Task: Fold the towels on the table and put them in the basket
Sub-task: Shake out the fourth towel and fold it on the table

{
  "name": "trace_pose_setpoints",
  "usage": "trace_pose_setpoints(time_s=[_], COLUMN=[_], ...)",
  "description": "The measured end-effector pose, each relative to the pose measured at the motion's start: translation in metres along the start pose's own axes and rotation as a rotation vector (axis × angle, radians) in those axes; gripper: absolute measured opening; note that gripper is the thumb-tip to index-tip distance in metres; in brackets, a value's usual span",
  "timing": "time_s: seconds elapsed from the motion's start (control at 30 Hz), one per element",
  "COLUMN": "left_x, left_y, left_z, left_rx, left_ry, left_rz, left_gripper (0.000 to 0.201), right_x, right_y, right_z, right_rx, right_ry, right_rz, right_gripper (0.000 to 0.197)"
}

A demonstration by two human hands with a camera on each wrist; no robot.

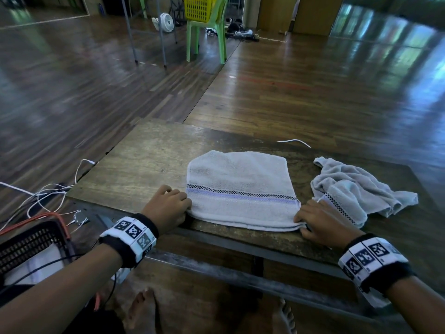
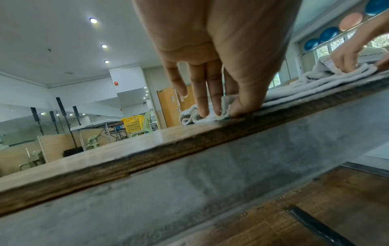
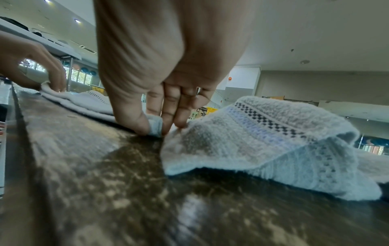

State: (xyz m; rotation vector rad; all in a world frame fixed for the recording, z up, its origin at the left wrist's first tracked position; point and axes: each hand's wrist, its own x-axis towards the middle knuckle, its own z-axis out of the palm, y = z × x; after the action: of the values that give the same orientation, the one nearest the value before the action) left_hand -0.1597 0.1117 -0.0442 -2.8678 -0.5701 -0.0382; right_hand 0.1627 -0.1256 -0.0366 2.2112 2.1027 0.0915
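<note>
A pale grey towel with a checked and lilac stripe lies folded flat on the wooden table, its near edge at the table's front. My left hand pinches the towel's near left corner between thumb and fingers. My right hand pinches the near right corner the same way. A second grey towel lies crumpled just right of my right hand, looming close in the right wrist view. A black mesh basket sits low at my left, below table height.
White and orange cables trail over the floor left of the table. Far back, a yellow basket rests on a green plastic chair beside a small white fan. My bare feet show under the table's metal frame.
</note>
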Motion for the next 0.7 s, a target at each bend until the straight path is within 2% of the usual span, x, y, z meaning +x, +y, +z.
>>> trace_pose_setpoints(time_s=[0.1,0.2,0.27,0.33,0.43,0.53,0.63,0.7], left_x=[0.002,0.006,0.009,0.012,0.019,0.022,0.021,0.018], left_y=[0.003,0.005,0.004,0.002,-0.007,-0.020,-0.040,-0.049], left_z=[-0.005,-0.019,-0.033,-0.051,-0.085,-0.134,-0.191,-0.229], left_rx=[-0.131,-0.334,-0.431,-0.474,-0.503,-0.493,-0.406,-0.370], left_ry=[-0.006,0.061,0.162,0.220,0.266,0.379,0.498,0.540], left_rz=[-0.069,-0.234,-0.299,-0.330,-0.345,-0.298,-0.250,-0.241], left_gripper=[0.019,0.016,0.014,0.011,0.011,0.016,0.021,0.017], right_x=[0.000,0.000,0.000,0.001,0.004,0.006,0.003,-0.002], right_y=[-0.006,-0.004,0.002,0.005,0.008,0.014,0.023,0.026], right_z=[-0.007,-0.020,-0.034,-0.053,-0.097,-0.148,-0.202,-0.238], right_rx=[-0.001,0.127,0.193,0.297,0.363,0.235,0.156,0.135], right_ry=[0.013,0.059,0.176,0.294,0.387,0.432,0.550,0.629], right_rz=[0.025,0.154,0.235,0.238,0.214,0.184,0.221,0.230], right_gripper=[0.017,0.010,0.010,0.010,0.012,0.013,0.012,0.011])
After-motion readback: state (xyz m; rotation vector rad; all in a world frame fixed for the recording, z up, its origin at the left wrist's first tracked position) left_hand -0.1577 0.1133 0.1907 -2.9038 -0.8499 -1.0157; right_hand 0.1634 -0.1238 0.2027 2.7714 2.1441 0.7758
